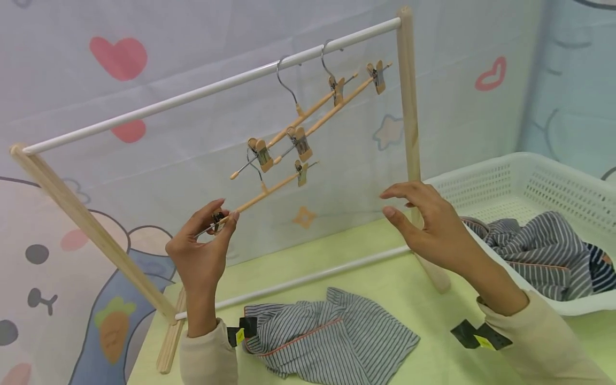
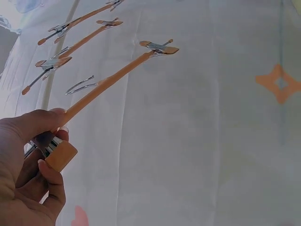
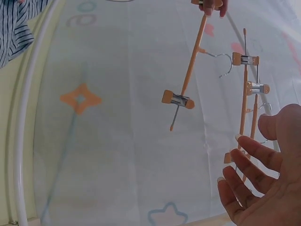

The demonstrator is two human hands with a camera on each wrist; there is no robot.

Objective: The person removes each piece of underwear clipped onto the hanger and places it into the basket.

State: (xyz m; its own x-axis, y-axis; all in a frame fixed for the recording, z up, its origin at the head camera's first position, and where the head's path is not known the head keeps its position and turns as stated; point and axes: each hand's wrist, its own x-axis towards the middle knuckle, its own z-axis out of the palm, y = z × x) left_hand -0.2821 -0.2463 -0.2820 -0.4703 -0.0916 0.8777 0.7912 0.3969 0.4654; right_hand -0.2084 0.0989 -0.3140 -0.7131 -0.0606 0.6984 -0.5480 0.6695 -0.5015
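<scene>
In the head view my left hand pinches one end of a wooden clip hanger, at its clip. This hanger slants up to the right, its metal hook pointing up, and its far clip shows in the left wrist view. Two more clip hangers hang by their hooks from the rack's white top rail. Holding nothing, my right hand is raised near the rack's right post, thumb and fingers apart. A striped garment with an orange seam lies on the table below.
The wooden rack's left post and right post frame the hangers, with a white lower bar near the table. At right stands a white perforated basket holding striped clothes. A printed cloth hangs behind.
</scene>
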